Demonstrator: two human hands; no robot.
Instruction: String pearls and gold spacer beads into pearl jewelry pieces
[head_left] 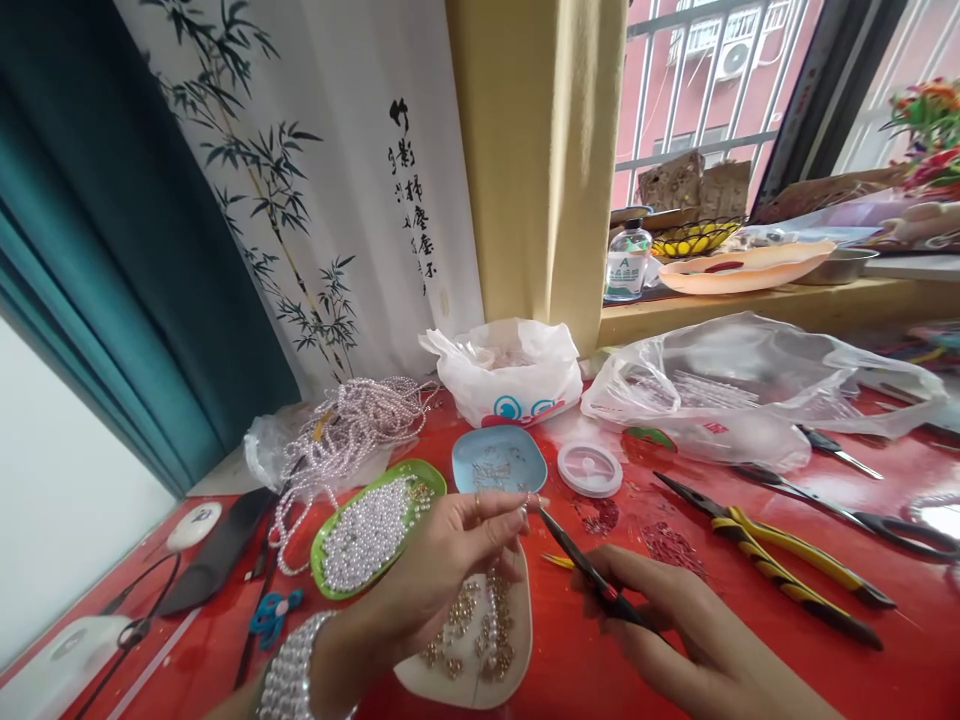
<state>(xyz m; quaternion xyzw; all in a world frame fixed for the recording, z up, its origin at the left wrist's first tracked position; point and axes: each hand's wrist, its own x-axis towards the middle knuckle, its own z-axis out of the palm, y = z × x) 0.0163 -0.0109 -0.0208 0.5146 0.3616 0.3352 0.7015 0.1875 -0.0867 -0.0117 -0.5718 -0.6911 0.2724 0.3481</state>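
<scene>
My left hand (442,560), with a pearl bracelet (294,668) on its wrist, is closed in a pinch. A tiny piece at its fingertips is too small to name. My right hand (660,620) grips slim black-jawed pliers (576,556), whose tip meets or nearly meets the left fingertips. Below the left hand lies a cream tray (517,690) of gold and pearly beads, partly hidden by that hand. To its left, a green dish (319,560) is heaped with pearl beads (367,535). Behind the hands, a light-blue dish (469,450) holds small metal bits.
Yellow-and-black pliers (802,570) and scissors (847,512) lie at right. A round clear lid (590,470) is near the blue dish. Plastic bags (510,385) line the back, with strands of pearls (352,430) at left. Small red pieces (671,548) are scattered on the red table (750,660).
</scene>
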